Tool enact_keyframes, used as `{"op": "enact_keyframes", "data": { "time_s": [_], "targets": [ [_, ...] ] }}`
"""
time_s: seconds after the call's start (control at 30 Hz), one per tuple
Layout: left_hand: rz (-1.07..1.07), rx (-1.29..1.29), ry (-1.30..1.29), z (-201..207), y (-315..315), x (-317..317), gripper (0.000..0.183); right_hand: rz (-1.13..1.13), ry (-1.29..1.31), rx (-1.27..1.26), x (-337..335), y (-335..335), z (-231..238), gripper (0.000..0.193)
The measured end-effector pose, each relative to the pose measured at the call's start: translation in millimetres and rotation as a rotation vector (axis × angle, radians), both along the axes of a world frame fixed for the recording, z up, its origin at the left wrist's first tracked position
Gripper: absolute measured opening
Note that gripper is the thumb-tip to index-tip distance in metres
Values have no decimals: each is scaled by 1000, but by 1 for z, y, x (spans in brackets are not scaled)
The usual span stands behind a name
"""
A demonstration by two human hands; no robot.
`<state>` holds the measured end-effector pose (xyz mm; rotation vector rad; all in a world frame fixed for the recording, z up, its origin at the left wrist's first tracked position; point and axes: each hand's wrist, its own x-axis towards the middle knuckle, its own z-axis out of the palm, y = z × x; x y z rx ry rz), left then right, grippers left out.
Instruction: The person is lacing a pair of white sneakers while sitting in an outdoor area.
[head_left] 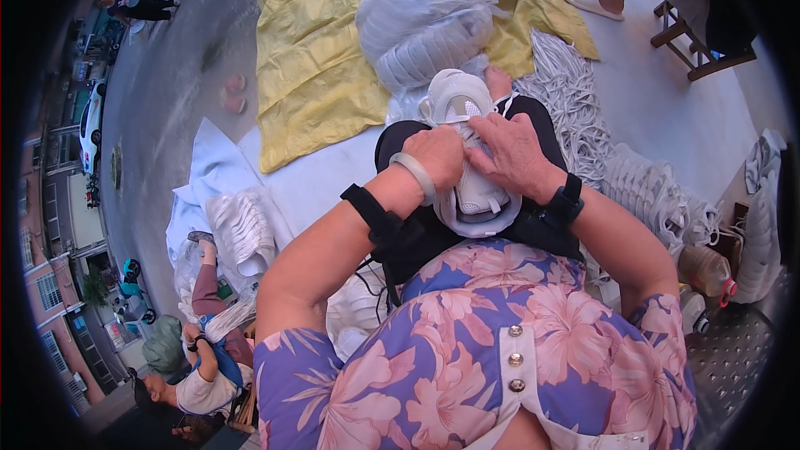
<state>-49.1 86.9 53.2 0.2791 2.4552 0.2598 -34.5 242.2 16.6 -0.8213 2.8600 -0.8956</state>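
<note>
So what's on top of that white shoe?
On the shoe are the left hand and right hand, over its middle. The toe and heel show; whatever lies directly beneath the hands is covered.

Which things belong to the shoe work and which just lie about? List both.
Seem part of the job:
white shoe, over the lap
left hand and right hand, both on it
heap of white cords, probably

Seem just lying about:
yellow sheet
plastic bottle
reddish footwear
</note>
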Motion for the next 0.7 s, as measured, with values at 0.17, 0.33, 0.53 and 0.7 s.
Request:
{"op": "enact_keyframes", "data": {
  "time_s": [0.17,0.33,0.53,0.7],
  "targets": [
    [34,4,10,-1,-3,5,22,-42,-46,-17,-7,-10,-7,39],
    [76,44,56,-10,-8,12,22,-76,-207,-112,-9,-14,-12,43],
    [41,176,203,-18,-16,12,16,-187,-256,-86,1,-18,-15,51],
    [5,285,260,-11,-3,6,19,-255,-100,-47,4,-10,-2,45]
  ]
}}
